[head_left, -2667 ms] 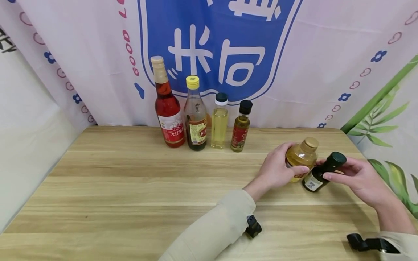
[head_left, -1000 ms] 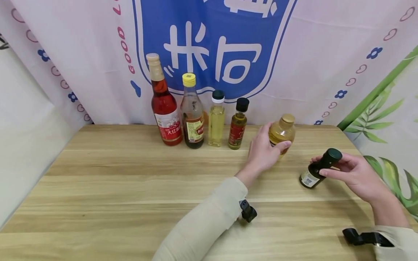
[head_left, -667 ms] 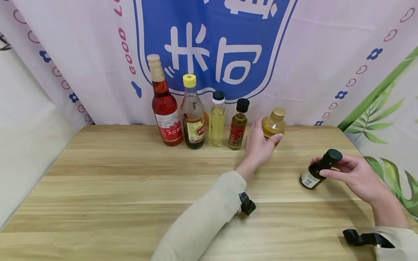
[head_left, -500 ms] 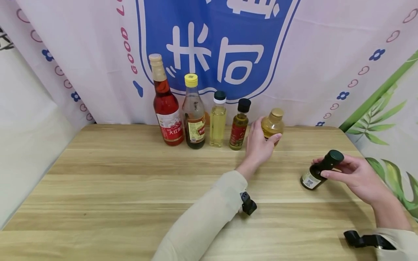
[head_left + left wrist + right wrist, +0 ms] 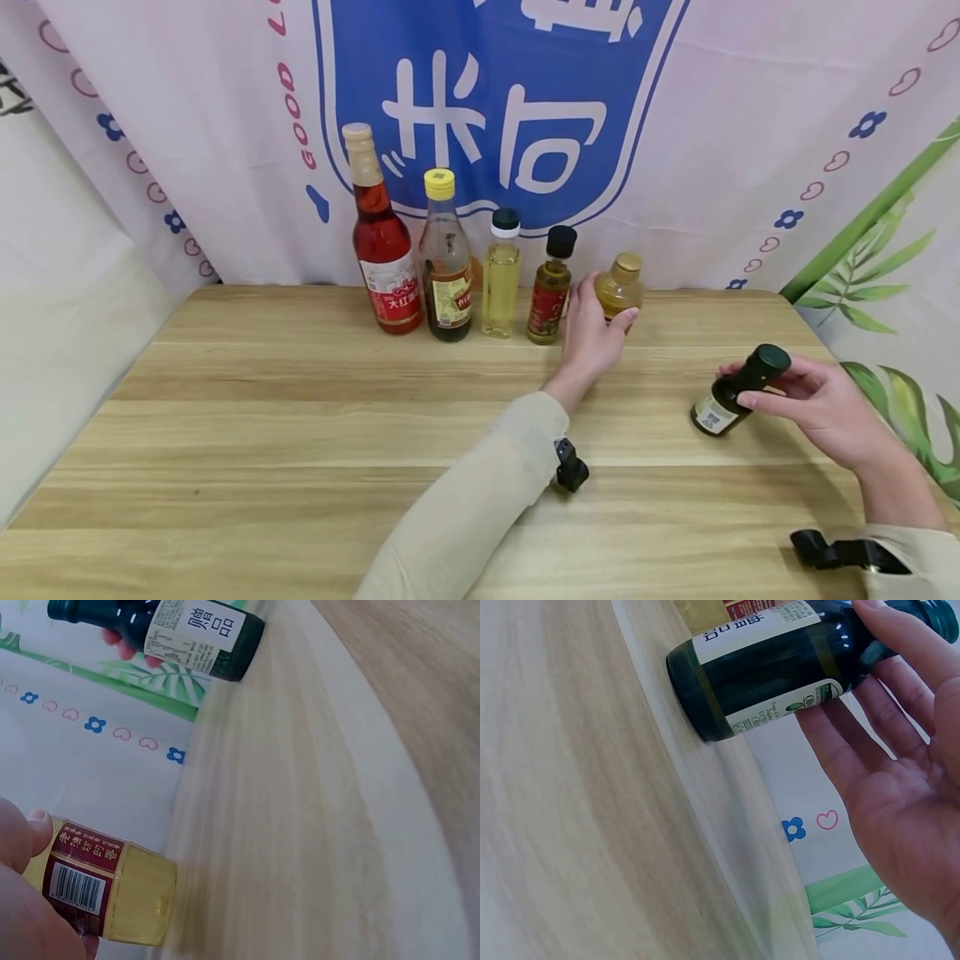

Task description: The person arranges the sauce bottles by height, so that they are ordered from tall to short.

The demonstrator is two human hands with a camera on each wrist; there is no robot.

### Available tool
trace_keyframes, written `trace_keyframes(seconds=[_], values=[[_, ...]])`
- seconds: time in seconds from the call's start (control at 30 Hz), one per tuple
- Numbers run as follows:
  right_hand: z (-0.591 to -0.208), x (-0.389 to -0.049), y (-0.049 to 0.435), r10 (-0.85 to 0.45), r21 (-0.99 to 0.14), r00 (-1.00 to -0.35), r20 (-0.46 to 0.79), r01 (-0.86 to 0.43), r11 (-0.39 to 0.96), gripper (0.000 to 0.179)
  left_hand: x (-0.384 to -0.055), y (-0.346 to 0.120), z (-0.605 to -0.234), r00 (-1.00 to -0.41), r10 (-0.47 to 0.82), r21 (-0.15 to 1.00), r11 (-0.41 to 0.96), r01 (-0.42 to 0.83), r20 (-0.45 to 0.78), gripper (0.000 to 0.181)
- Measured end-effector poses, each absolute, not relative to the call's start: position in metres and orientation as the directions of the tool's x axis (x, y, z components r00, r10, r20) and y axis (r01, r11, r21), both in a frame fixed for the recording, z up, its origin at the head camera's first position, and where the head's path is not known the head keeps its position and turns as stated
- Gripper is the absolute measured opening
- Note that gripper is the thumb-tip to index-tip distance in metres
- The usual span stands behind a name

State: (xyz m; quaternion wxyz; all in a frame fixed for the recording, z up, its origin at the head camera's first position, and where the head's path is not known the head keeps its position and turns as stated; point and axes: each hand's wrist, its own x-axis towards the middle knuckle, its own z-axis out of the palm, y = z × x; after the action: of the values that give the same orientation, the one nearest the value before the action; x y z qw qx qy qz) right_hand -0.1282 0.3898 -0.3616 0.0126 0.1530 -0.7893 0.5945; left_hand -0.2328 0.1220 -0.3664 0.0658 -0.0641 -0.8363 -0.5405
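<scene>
My left hand grips a squat bottle of golden oil with a gold cap, at the right end of a row of bottles. Its red label and barcode face the left wrist view, where its base is at or close to the tabletop. Farther right, my right hand holds a small dark green olive oil bottle between thumb and fingers, near its neck. Whether that base touches the table I cannot tell. Nearest the golden oil bottle stands a small black-capped bottle with a red label.
Along the back of the wooden table stand a tall red bottle, a yellow-capped bottle with dark liquid, and a pale oil bottle with a dark green cap. A printed curtain hangs behind them.
My left hand has carried the golden oil bottle from beside the dark green one, back and leftward to the row's end. The right hand has stayed nearly still with its bottle.
</scene>
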Motion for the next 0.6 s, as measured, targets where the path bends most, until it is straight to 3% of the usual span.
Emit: trace_keyframes(seconds=[0.27, 0.6], values=[[-0.363, -0.129, 0.391, -0.220, -0.931, -0.956, 0.196, -0.252, 0.265, 0.038, -0.277, 0.144, -0.427, -0.969, -0.003, 0.877, 0.426, 0.224, 0.249, 0.079], [-0.363, -0.130, 0.392, -0.238, -0.933, -0.948, 0.211, -0.268, 0.241, 0.038, -0.232, 0.122, -0.369, -0.990, 0.034, 0.931, 0.339, 0.138, 0.134, 0.074]])
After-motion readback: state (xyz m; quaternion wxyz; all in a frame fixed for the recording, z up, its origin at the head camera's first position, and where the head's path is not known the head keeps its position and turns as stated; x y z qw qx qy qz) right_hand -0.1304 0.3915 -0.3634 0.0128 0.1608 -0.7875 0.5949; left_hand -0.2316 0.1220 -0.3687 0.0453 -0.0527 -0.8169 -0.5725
